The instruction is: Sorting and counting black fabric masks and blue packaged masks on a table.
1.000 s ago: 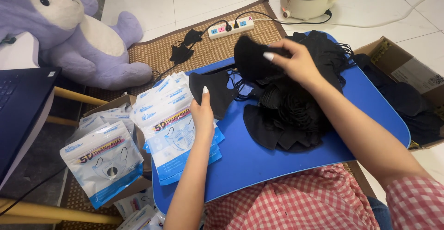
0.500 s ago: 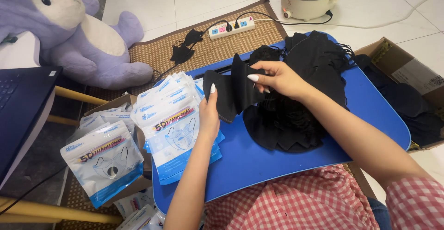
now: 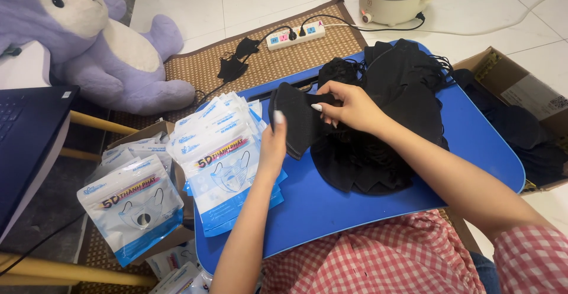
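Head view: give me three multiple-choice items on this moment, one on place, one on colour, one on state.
1. Where does the stack of mask packets lie?
A. on the blue tray's left edge
B. in the cardboard box
C. on the laptop

2. What colour is the mask in hand?
A. white
B. black
C. purple

3. How is that mask held?
A. left hand alone
B. lying untouched
C. between both hands

Answers: 1 A, the packets overlap the blue tray; 2 B, it is black; 3 C, left hand and right hand both grip it.

- A red-and-white checked garment covers the lap and the right upper arm.
- Both forearms are bare.
- Pale polish coats the long fingernails.
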